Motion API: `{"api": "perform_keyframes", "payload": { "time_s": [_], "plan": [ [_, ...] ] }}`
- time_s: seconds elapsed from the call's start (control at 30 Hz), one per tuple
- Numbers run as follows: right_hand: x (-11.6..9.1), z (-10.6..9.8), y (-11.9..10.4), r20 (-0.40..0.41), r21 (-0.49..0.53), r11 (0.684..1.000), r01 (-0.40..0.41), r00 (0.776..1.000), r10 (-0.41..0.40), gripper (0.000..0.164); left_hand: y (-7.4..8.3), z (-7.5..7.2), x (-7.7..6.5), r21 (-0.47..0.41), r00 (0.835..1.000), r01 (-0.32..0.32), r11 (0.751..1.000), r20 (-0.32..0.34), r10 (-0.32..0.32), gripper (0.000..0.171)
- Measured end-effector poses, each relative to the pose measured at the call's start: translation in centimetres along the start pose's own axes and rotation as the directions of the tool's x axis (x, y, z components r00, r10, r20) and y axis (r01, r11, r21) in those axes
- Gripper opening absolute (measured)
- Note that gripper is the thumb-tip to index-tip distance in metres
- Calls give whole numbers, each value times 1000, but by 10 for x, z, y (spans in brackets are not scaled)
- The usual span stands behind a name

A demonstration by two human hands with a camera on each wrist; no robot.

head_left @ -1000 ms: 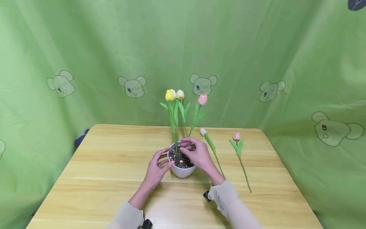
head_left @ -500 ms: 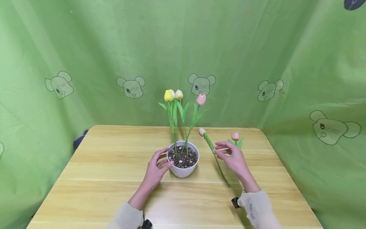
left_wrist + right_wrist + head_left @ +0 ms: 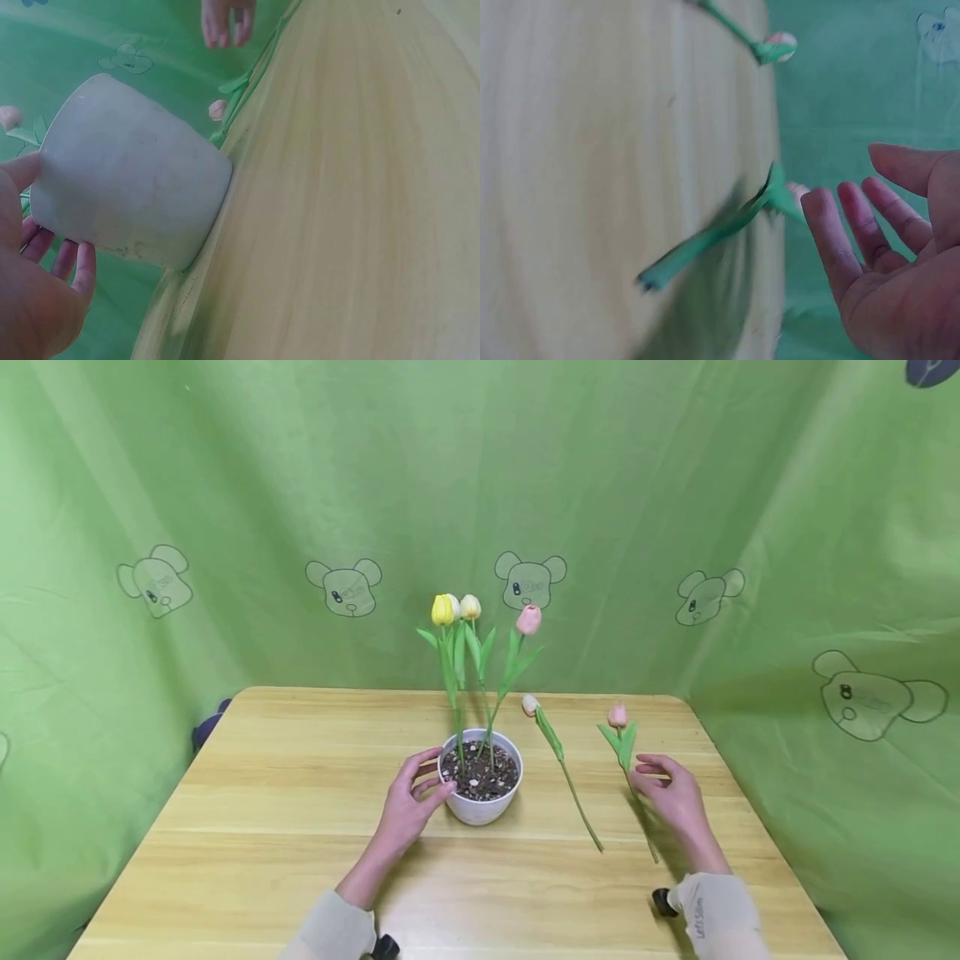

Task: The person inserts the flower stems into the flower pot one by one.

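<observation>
A white flowerpot (image 3: 481, 811) filled with dark soil stands mid-table. Upright in it are a yellow tulip (image 3: 443, 610), pale cream tulips (image 3: 471, 607) and a pink tulip (image 3: 528, 620). My left hand (image 3: 408, 802) holds the pot's left side, thumb toward the front; the left wrist view shows its fingers (image 3: 84, 270) curved against the pot wall. Over the stem of a loose pink tulip (image 3: 617, 716) hovers my right hand (image 3: 675, 795). In the right wrist view, its loosely bent fingers hold nothing, and the green stem (image 3: 705, 240) lies apart from them.
Between the pot and the right hand, a loose white-pink tulip (image 3: 531, 705) lies slantwise on the wooden table (image 3: 300, 793). Green curtain (image 3: 420, 468) with mouse-head prints encloses the back and sides.
My right hand has left the flowerpot and travelled right, past the white-pink tulip, to above the loose pink one. The left hand stays at the pot.
</observation>
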State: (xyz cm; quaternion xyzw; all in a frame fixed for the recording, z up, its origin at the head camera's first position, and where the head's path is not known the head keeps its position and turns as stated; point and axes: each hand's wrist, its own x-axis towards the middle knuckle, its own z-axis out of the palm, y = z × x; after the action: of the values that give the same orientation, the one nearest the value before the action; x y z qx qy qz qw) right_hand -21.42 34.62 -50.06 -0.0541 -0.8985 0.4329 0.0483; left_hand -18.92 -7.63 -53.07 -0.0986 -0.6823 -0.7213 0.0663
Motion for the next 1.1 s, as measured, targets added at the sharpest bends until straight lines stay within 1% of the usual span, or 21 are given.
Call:
{"api": "perform_keyframes", "payload": {
  "time_s": [0.13,0.2,0.37,0.63,0.87,0.97,1.1],
  "plan": [
    [0,-1,15,19,-13,999,-43,999,43,52,0,-1,-1,2,1000,-2,1000,-1,2,63],
    [0,0,21,46,-18,997,-69,997,69,54,0,-1,-1,3,1000,0,1000,-4,0,63],
    [2,4,29,96,-29,993,-115,988,117,52,-2,-3,-1,6,1000,-1,1000,-9,1,63],
    [7,11,31,124,-60,994,-92,987,98,51,0,-5,-1,18,1000,-5,1000,-17,5,63],
    [10,14,27,104,-120,990,-77,991,89,42,1,-5,-1,26,1000,8,1000,-14,-8,63],
    [12,11,30,98,-133,986,-102,988,116,41,1,-3,0,25,1000,2,1000,-2,-2,62],
    [14,10,34,96,-125,984,-127,985,140,39,1,-1,1,27,1000,7,1000,3,-7,63]
  ]
}}
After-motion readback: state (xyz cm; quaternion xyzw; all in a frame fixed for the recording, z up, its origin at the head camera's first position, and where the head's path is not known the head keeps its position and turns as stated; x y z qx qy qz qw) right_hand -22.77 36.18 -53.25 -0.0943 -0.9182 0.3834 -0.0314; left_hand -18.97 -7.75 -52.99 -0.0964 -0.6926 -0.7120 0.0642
